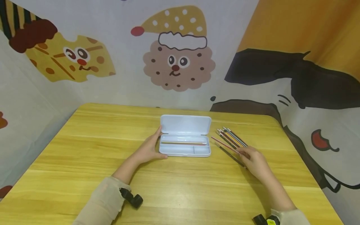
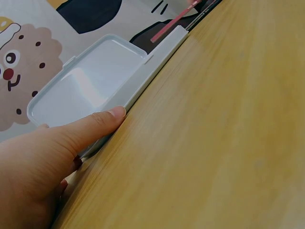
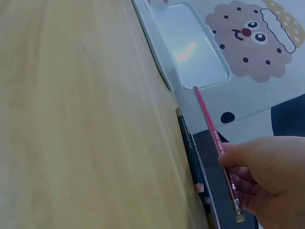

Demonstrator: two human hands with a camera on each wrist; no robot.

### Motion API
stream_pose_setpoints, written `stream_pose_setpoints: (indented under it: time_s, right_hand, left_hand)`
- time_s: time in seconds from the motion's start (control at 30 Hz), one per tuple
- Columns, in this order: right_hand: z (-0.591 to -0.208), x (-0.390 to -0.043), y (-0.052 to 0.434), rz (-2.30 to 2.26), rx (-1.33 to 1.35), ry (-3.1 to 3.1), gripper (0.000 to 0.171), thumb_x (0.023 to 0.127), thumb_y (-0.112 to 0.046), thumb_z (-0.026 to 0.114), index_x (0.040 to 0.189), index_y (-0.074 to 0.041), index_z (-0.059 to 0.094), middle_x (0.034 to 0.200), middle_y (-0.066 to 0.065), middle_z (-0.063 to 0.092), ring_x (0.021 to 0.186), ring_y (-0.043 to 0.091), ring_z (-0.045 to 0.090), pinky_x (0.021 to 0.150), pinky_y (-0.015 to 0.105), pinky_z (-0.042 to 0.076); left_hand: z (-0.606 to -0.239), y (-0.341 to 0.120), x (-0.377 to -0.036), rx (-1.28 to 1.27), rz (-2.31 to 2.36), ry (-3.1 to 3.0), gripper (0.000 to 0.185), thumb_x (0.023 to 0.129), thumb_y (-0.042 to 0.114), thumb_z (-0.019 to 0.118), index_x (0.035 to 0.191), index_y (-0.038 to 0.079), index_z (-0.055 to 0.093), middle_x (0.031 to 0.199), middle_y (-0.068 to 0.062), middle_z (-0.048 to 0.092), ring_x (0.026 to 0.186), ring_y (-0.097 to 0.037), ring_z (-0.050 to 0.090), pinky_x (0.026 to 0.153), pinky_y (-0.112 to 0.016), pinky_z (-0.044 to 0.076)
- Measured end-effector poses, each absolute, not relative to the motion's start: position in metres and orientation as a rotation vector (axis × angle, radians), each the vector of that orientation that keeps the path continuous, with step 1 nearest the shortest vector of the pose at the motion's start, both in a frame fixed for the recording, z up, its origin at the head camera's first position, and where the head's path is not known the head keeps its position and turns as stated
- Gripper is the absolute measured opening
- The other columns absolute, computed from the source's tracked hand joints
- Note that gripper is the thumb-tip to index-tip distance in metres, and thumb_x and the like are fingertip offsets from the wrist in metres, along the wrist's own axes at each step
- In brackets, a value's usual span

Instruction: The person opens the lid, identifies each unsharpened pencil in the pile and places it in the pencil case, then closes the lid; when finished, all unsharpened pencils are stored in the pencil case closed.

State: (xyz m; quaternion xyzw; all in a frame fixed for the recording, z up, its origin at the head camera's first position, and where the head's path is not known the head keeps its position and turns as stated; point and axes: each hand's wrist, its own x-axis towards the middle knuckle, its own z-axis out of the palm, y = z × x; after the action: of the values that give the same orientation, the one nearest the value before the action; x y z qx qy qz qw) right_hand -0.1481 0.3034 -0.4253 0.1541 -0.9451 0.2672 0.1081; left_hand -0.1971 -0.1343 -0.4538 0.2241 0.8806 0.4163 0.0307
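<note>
A white pencil case [image 1: 185,124] lies on the table with its lid raised at the back. Pencils [image 1: 182,143] rest along its long rear compartment. My left hand [image 1: 147,150] grips the case's left end, the thumb [image 2: 102,121] along the front edge and the other fingers behind. To the right of the case, my right hand [image 1: 254,161] pinches a pinkish-red pencil [image 3: 206,112] between thumb and fingers, its far end pointing toward the case. Under and beside that hand lie a dark pencil [image 1: 230,155] and a bundle of several pencils [image 1: 229,137].
The wooden table [image 1: 180,187] ends at a wall hung with a cartoon-print cloth [image 1: 121,90]. A smaller front compartment of the case has a divider [image 1: 194,150] toward its right. Black wrist cameras [image 1: 132,198] sit at both sleeves.
</note>
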Motion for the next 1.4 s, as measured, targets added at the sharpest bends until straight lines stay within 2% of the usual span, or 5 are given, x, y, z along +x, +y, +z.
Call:
stream_pose_setpoints:
  time_s: [0.3, 0.5, 0.83, 1.07, 1.4]
  right_hand:
    - [-0.412, -0.149, 0.289, 0.742, 0.552, -2.682, 0.026, 0.083, 0.009, 0.066, 0.106, -0.003, 0.069, 0.089, 0.003, 0.062, 0.074, 0.015, 0.051, 0.057, 0.026, 0.049]
    - [-0.406, -0.154, 0.273, 0.731, 0.605, -2.645, 0.026, 0.082, 0.008, 0.069, 0.103, -0.007, 0.071, 0.096, 0.003, 0.065, 0.083, 0.018, 0.057, 0.064, 0.035, 0.051]
    - [-0.402, -0.167, 0.242, 0.784, 0.807, -2.566, 0.021, 0.083, 0.008, 0.068, 0.097, -0.007, 0.07, 0.099, 0.002, 0.065, 0.089, 0.018, 0.06, 0.069, 0.035, 0.055]
    - [-0.402, -0.181, 0.219, 0.795, 0.938, -2.493, 0.026, 0.079, 0.013, 0.069, 0.097, -0.006, 0.071, 0.096, 0.003, 0.066, 0.089, 0.019, 0.058, 0.071, 0.034, 0.053]
    - [-0.408, -0.203, 0.19, 0.847, 1.034, -2.493, 0.027, 0.08, 0.012, 0.067, 0.099, -0.006, 0.072, 0.098, 0.006, 0.066, 0.094, 0.025, 0.059, 0.081, 0.04, 0.05]
  left_hand:
    - [-0.455, -0.135, -0.198, 0.706, 1.286, 2.717, 0.132, 0.064, 0.037, 0.089, 0.154, 0.016, -0.006, 0.148, -0.015, 0.037, 0.137, -0.031, 0.028, 0.113, -0.047, 0.018]
    - [-0.454, -0.134, -0.197, 0.694, 1.287, 2.713, 0.132, 0.064, 0.037, 0.089, 0.154, 0.018, -0.006, 0.148, -0.015, 0.036, 0.138, -0.03, 0.028, 0.113, -0.045, 0.018]
    - [-0.454, -0.134, -0.197, 0.726, 1.29, 2.732, 0.133, 0.063, 0.036, 0.089, 0.154, 0.015, -0.006, 0.146, -0.015, 0.038, 0.136, -0.032, 0.03, 0.112, -0.048, 0.019]
    - [-0.456, -0.134, -0.198, 0.724, 1.302, 2.727, 0.134, 0.063, 0.037, 0.09, 0.154, 0.016, -0.005, 0.146, -0.014, 0.04, 0.136, -0.03, 0.03, 0.113, -0.046, 0.019]
    - [-0.458, -0.134, -0.199, 0.725, 1.313, 2.717, 0.133, 0.063, 0.036, 0.09, 0.154, 0.017, -0.005, 0.145, -0.012, 0.041, 0.136, -0.029, 0.03, 0.113, -0.045, 0.019]
